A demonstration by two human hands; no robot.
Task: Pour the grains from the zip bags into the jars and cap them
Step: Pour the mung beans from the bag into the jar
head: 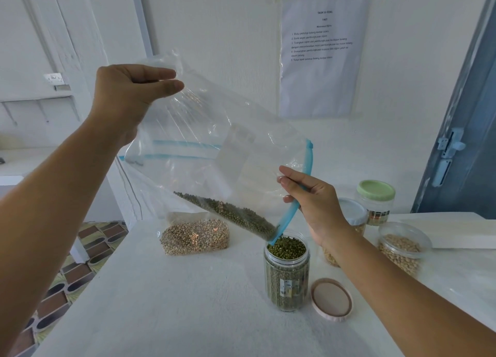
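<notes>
A person holds a clear zip bag (pixel 214 147) tilted over an open jar (pixel 286 273) that stands on a white tabletop (pixel 188 303). The left hand (pixel 126 93) pinches the bag's closed bottom corner, thumb against curled fingers, and lifts it high. The right hand (pixel 311 198) grips the blue zip edge (pixel 298 195) low down, fingers curled around it just above the jar.

The bag's long axis slants from upper left down to lower right, its open mouth pointing down into the jar. Green beans (pixel 230 214) lie along the bag's lower fold and funnel toward the corner at the jar's rim. The jar is upright and already filled nearly to the top.

To finish this pour well, it seems wise to keep the mouth corner inside the rim, raise the bottom slowly, and watch for overflow, since little room remains.

A pink lid (pixel 332 299) lies upside down just right of the jar. A second bag of pale grains (pixel 196 236) rests on the tabletop behind. Three more jars, two of them capped, stand to the right.
</notes>
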